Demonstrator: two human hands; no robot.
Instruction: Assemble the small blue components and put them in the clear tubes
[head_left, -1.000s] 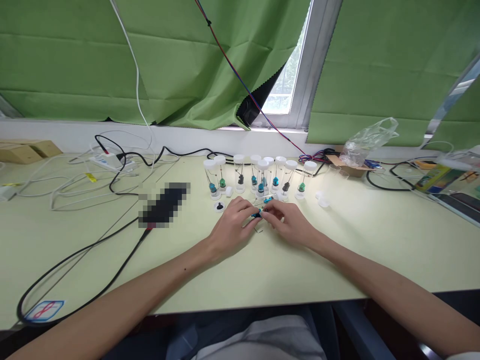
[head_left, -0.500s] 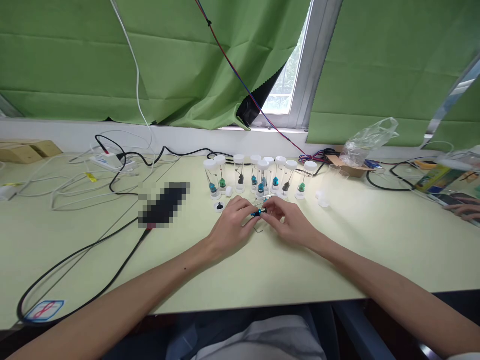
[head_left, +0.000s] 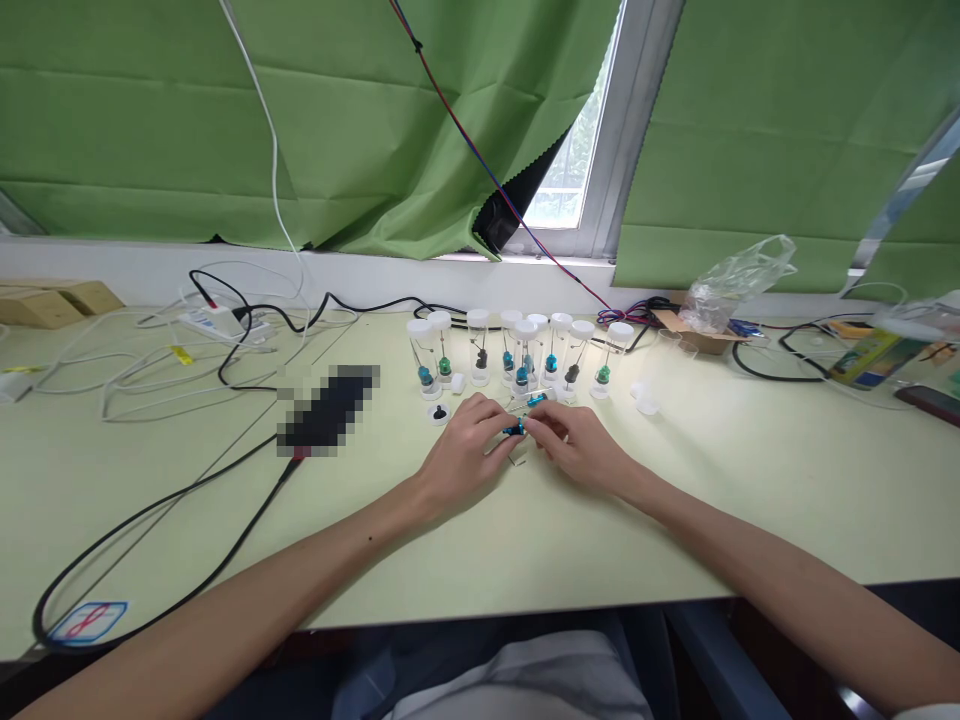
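Between the thumb and fingers of my left hand (head_left: 472, 440) is a small blue-and-black part (head_left: 514, 428), held just above the table. My right hand (head_left: 577, 440) pinches at the right end of that part, its fingertips covering the end. A second blue piece (head_left: 537, 399) lies just behind my right fingers, partly hidden. In front of the part, a small bent metal pin (head_left: 517, 461) rests on the table. A round white cap with a black piece (head_left: 439, 413) lies left of my hands.
Several clear tubes with white lids (head_left: 523, 355) stand behind my hands, with blue, green or black parts inside. White caps (head_left: 643, 398) lie to the right. A pixelated dark device (head_left: 330, 410) with a black cable is at left. A plastic bag (head_left: 739, 285) sits on a cardboard box (head_left: 697, 335).
My right fingers have shifted slightly, covering the part's right end and showing more of the blue piece behind. Another person's hand at the right edge has gone from view.
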